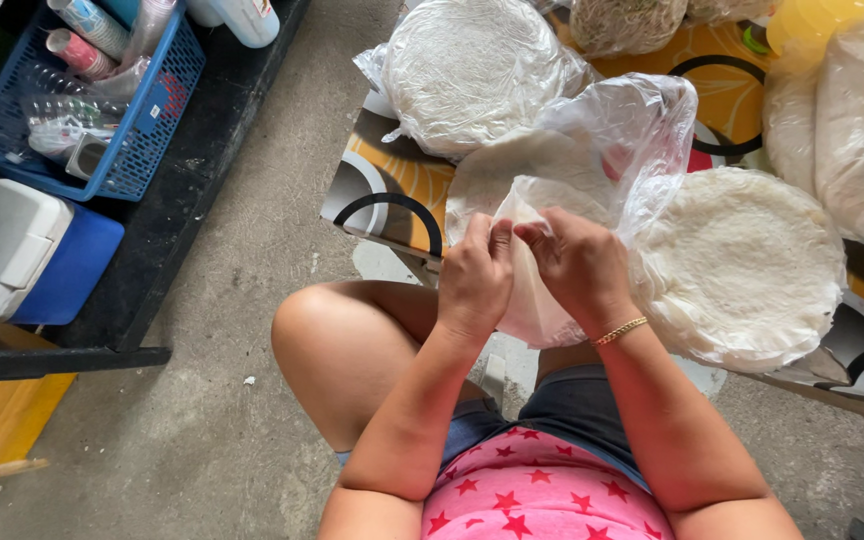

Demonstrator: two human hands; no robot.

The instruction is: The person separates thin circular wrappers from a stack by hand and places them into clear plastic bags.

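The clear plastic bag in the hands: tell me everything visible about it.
The clear plastic bag is thin, crinkled and translucent, its mouth gaping upward above the table edge. A stack of round white sheets sits partly inside. The left hand and right hand pinch its lower edge together.
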